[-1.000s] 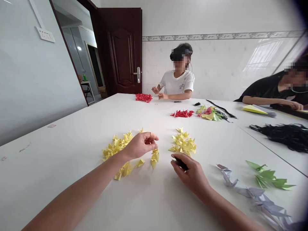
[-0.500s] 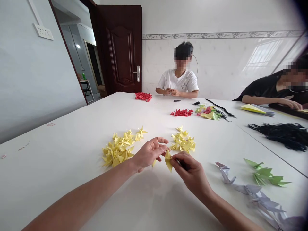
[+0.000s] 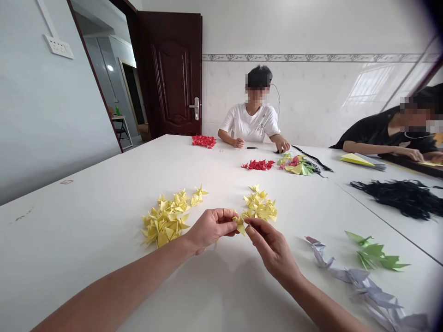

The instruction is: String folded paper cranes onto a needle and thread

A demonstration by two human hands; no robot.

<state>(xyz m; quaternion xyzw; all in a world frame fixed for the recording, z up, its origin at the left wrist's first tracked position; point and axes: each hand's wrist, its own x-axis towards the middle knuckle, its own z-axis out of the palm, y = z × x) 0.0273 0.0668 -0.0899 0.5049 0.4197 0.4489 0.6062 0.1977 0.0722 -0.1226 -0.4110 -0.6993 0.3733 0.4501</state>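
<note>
The left hand (image 3: 209, 227) pinches a small yellow paper crane (image 3: 239, 224) at its fingertips, above the near middle of the bench (image 3: 114, 198). One pointed end of the crane sticks out toward the right hand (image 3: 277, 251), whose thumb and forefinger are drawn close together right at the crane's edge. Whether they touch it, or grip something thin, I cannot tell. With the left hand gripping the crane, the right seems the freer to work at it.

Just beyond the hands lies a small yellow pile (image 3: 258, 203), slightly to the right; a larger yellow pile (image 3: 162, 221) spreads to the left, beside the left wrist. Near right are pale purple cranes (image 3: 360, 281), with green cranes (image 3: 375, 251) beside them. Farther off on that side is a heap of black cords (image 3: 398, 196).

Toward the far side sit a red pile (image 3: 259, 164), a mixed pile (image 3: 301, 163) just right of it and another red heap (image 3: 204, 141) to the left. Across the bench, a person in a white shirt (image 3: 251, 122) reaches one arm toward the mixed pile. At far right, a person in dark clothes (image 3: 372, 129) leans low over the bench.
</note>
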